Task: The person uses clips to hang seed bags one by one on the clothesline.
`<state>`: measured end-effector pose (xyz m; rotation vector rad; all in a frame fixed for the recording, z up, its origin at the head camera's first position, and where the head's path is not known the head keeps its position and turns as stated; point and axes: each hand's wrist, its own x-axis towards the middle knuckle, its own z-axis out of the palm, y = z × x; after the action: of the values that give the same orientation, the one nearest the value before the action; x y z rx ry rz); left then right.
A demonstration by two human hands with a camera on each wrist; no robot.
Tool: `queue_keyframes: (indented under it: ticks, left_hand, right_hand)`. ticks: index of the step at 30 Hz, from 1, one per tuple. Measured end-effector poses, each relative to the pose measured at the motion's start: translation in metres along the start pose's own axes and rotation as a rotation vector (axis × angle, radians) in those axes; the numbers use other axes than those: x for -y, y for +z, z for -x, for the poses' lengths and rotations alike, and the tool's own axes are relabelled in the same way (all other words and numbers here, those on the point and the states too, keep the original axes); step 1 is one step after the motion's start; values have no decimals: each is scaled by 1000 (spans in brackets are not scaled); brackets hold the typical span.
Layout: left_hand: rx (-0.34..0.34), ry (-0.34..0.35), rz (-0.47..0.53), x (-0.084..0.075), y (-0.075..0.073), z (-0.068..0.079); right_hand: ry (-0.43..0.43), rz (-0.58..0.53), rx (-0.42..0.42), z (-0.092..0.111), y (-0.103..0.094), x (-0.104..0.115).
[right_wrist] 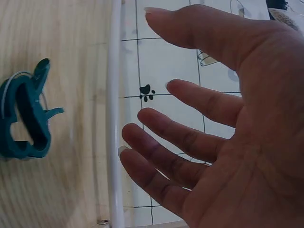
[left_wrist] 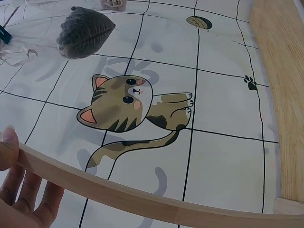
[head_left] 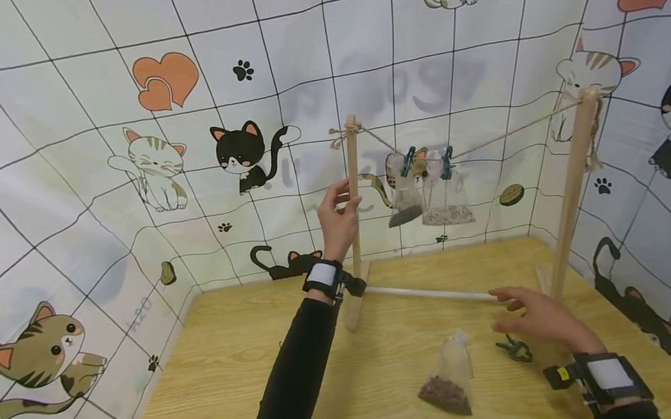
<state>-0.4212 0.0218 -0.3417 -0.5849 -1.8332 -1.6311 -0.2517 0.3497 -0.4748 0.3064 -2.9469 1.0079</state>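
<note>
My left hand (head_left: 338,219) holds the upright left wooden post (head_left: 352,161), thumb on one side and fingers on the other. In the left wrist view the thumb (left_wrist: 8,147) shows at the post's edge. Fingers spread, my right hand (head_left: 534,315) hovers over the table by the white rod (head_left: 428,291), nothing in it. Below it lies a green clip (head_left: 515,348), seen larger in the right wrist view. A mesh drawstring bag (head_left: 449,377) with brownish bits lies on the table. Two sheer bags, one with dark contents (head_left: 405,213), one with pale bits (head_left: 448,212), hang from the string.
A twine line (head_left: 516,131) runs from the left post to the right wooden post (head_left: 573,193). Green clips (head_left: 446,162) grip the hanging bags. The stand is on a wood-grain table (head_left: 235,367), with a cat-print sheet (head_left: 270,33) behind and at both sides.
</note>
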Motion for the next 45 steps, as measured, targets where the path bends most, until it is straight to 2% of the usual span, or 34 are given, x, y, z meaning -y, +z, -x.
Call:
queue_keyframes:
  ticks: [4,8,12,19,24,32,39,41,45]
  left_hand:
    - [-7,3,3,18,3,-3]
    - [4,-6,7,20,3,-2]
    - [8,2,8,19,3,-2]
    - [14,15,8,17,3,-1]
    - [11,18,-2,18,3,-2]
    - [18,88,-8,18,1,0]
    - [7,74,-6,17,1,0]
    - [3,78,-6,14,1,1]
    - [5,90,1,-4,-3,7]
  right_hand:
    - [53,5,55,0,6,-5]
    - [61,-1,68,2,12,-9]
    - [35,-13,63,4,17,-12]
    - [69,10,93,5,24,-15]
    - [63,7,93,5,26,-17]
    - [93,18,99,2,28,-17]
    - [119,7,106,1,30,-18]
    - [132,-11,105,1,31,-18]
    - [126,-33,103,3,32,-19]
